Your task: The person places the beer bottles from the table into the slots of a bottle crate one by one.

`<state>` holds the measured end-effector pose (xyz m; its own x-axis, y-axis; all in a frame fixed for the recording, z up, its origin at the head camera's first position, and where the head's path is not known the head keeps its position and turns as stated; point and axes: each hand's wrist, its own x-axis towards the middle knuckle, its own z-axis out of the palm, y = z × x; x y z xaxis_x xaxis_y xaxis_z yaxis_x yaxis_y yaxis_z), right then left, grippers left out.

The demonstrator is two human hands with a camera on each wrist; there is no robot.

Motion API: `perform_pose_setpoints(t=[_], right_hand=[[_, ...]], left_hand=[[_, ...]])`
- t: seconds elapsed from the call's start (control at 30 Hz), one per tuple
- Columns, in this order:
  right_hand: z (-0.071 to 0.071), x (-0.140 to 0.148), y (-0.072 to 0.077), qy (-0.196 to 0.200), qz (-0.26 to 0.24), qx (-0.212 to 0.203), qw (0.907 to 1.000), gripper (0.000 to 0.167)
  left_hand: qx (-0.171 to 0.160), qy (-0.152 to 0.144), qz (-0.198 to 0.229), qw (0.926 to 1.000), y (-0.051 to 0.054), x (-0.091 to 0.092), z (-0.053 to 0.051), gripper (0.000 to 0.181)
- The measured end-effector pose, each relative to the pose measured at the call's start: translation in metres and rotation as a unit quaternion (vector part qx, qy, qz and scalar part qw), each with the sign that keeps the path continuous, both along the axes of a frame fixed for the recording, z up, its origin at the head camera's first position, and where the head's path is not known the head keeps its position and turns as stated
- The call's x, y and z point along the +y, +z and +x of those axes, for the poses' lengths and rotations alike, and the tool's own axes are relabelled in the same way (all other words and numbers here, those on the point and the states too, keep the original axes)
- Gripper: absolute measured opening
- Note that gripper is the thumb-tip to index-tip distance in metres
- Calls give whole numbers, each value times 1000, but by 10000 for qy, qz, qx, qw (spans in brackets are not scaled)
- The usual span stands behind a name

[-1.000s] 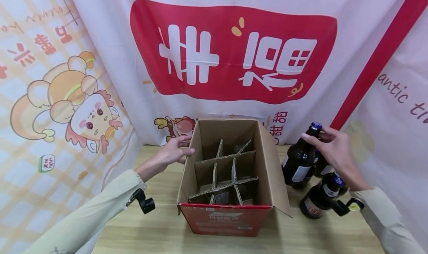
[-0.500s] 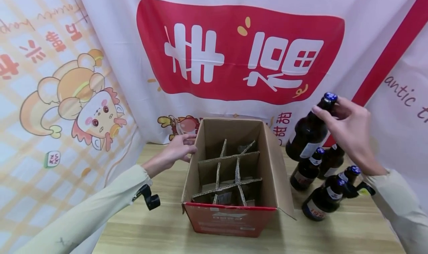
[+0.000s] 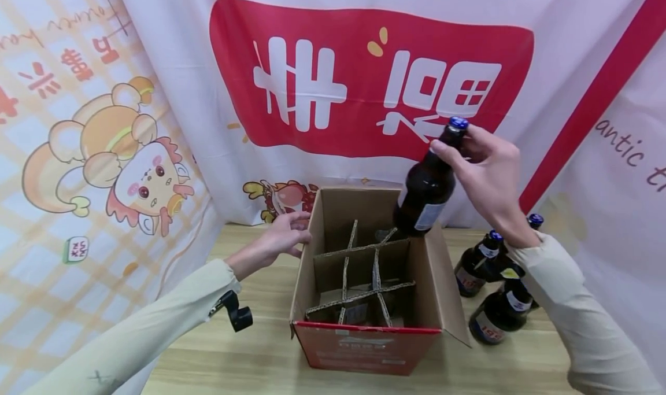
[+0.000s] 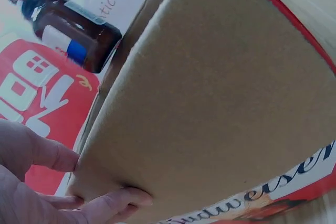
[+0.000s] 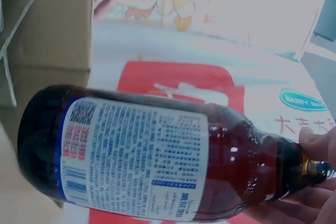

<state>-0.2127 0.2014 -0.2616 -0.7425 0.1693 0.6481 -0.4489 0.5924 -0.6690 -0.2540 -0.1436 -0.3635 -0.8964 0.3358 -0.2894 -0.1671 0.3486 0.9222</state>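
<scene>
My right hand (image 3: 491, 172) pinches a brown glass beer bottle (image 3: 425, 189) by its neck, just under the blue cap. The bottle hangs slightly tilted over the far right corner of an open cardboard box (image 3: 374, 351). Its white back label (image 5: 142, 156) shows in the right wrist view. At the box's left wall, my left hand (image 3: 278, 239) grips the upper edge; in the left wrist view its thumb and fingers (image 4: 113, 203) lie on either side of the cardboard. Inside the box, a cardboard divider (image 3: 364, 248) forms several cells. Its depths are dark.
Right of the box, several capped beer bottles (image 3: 474, 270) stand on the wooden table (image 3: 208, 349), partly hidden by my right forearm. The box's right flap (image 3: 450, 291) folds outward towards them. A printed cloth (image 3: 333, 169) hangs behind, with another (image 3: 62, 169) at the left.
My right hand has lifted the bottle up from beside the others and carried it left, over the box's right edge. The left hand has stayed at the box's left edge.
</scene>
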Motion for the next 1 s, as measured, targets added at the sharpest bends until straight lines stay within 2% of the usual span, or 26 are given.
perform_pose_setpoints(t=[0.17,0.23,0.47,0.63,0.77,1.0], right_hand=[[-18,-21,-2,402,106,-38,9991,40],[-27,-30,-5,560,112,-40,9984,41],[-53,-59,-18,1253,-48,-388,9914,42],[-66,-80,-31,1560,23,-763,9848,42],[-74,-94,-40,1722,100,-959,9803,38],[-84,-109,-61,1844,130,-1158,9759,38]], left_hand=[[12,-527,-289,9982,6,-5,-4,69],[3,-628,-374,9973,8,-7,-6,69],[-168,-578,-240,9979,7,-11,-7,70],[-62,-588,-198,9981,3,-13,-5,71],[4,-571,-177,9982,2,-14,-4,70],[-72,-448,-81,9989,1,-11,-5,70]])
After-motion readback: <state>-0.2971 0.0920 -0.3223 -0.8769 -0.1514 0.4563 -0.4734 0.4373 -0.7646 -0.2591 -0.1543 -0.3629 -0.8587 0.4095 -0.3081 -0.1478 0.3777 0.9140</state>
